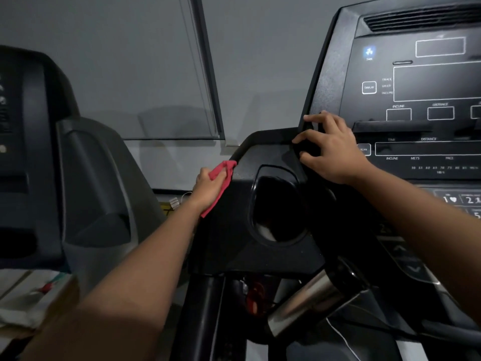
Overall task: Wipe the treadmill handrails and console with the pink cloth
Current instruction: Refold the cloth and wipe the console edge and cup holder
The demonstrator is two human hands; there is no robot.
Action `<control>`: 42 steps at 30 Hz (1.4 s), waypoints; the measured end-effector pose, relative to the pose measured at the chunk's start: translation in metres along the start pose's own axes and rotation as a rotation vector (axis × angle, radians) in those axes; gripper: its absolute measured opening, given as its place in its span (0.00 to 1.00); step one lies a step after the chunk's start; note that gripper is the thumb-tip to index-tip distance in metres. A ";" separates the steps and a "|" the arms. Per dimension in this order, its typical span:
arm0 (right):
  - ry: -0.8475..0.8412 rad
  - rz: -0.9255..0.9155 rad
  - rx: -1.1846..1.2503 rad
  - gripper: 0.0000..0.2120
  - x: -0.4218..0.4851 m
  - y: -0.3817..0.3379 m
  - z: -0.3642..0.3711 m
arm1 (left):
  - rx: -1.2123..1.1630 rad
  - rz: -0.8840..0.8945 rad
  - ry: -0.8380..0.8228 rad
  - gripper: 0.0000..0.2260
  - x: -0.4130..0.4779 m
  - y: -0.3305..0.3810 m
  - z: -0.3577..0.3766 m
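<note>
Right now the left hand [208, 187] holds the pink cloth [221, 183] bunched under its fingers and pressed against the left outer edge of the treadmill console [260, 162], at about nine o'clock from the cup holder [276, 204]. The cloth pokes out past the fingertips toward one o'clock, where it touches the rounded upper corner of the console wing, and a strip of it hangs down toward six o'clock below the palm, flat along the console's side face.

The right hand [329, 149] grips the black rim where the upright display panel [416, 100] meets the lower wing, fingers curled over the edge and thumb lying below; it holds no cloth.

At nine o'clock of the cloth lies a gap, with grey wall [130, 74] behind it, before the neighbouring machine [52, 152] rises at the far left. The wing's top surface stretches toward three o'clock from the cloth, bare up to the right hand. At five o'clock from the cup holder a shiny metal handrail grip [309, 300] slants downward, well apart from both hands.
</note>
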State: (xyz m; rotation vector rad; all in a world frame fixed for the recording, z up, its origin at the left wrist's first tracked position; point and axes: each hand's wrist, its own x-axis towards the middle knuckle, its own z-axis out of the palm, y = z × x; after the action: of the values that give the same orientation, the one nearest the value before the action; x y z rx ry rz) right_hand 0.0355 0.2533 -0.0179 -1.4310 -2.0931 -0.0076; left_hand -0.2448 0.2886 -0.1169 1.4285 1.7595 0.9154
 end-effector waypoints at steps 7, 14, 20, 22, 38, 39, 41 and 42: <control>-0.016 -0.008 -0.022 0.15 0.000 -0.002 -0.004 | -0.138 -0.034 -0.030 0.14 -0.062 -0.032 -0.014; -0.025 -0.010 -0.027 0.15 0.000 -0.002 -0.003 | -0.075 -0.019 0.121 0.13 -0.137 -0.046 -0.018; 0.014 -0.026 -0.015 0.15 -0.003 -0.002 -0.001 | 0.240 0.061 0.192 0.14 -0.169 -0.038 -0.011; 0.016 -0.029 -0.016 0.15 -0.003 -0.001 -0.001 | 0.358 0.097 0.183 0.15 -0.167 -0.028 -0.009; -0.010 -0.036 -0.047 0.16 -0.004 -0.001 -0.001 | 0.765 0.133 0.158 0.31 -0.082 0.052 0.047; -0.008 -0.037 -0.044 0.16 -0.004 0.000 -0.001 | 0.764 0.137 0.154 0.31 -0.079 0.055 0.049; -0.001 -0.039 -0.032 0.16 -0.005 0.001 -0.001 | 0.770 0.146 0.129 0.30 -0.078 0.057 0.048; 0.003 -0.040 -0.028 0.16 -0.006 0.001 0.000 | 0.775 0.153 0.098 0.30 -0.079 0.056 0.046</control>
State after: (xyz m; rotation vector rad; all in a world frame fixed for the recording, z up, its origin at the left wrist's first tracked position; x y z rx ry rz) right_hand 0.0380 0.2489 -0.0206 -1.4036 -2.1265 -0.0553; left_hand -0.1643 0.2238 -0.0870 2.0376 2.2302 0.3689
